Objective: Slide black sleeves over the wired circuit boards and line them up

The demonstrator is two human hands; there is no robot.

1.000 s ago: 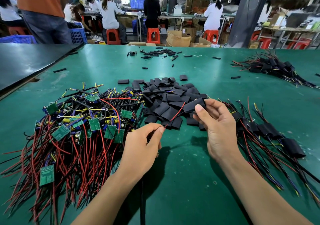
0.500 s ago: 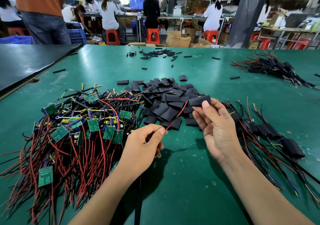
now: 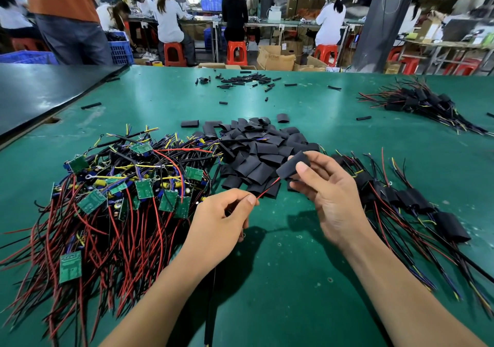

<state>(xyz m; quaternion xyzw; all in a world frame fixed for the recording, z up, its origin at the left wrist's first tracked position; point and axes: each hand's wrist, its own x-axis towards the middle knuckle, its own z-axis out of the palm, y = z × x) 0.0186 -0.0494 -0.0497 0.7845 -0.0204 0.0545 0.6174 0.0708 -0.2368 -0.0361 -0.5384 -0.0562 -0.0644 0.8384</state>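
Sleeve (image 3: 292,166) nearer left hand (image 3: 222,221)

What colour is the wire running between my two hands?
Red; the wire shows best in the head view.

Looks matt black and pliable, like soft plastic: held sleeve (image 3: 292,166) and loose sleeves (image 3: 256,148) alike. Smooth, faintly glossy red insulation on the wire (image 3: 267,187). Green lacquered faces on the boards (image 3: 144,189). Smooth green covering on the table (image 3: 294,279), scuffed, with a soft sheen. Glossier black on the side worktop (image 3: 40,90). Plain brown cardboard for the boxes (image 3: 275,57); shiny red plastic for the stools (image 3: 236,52).
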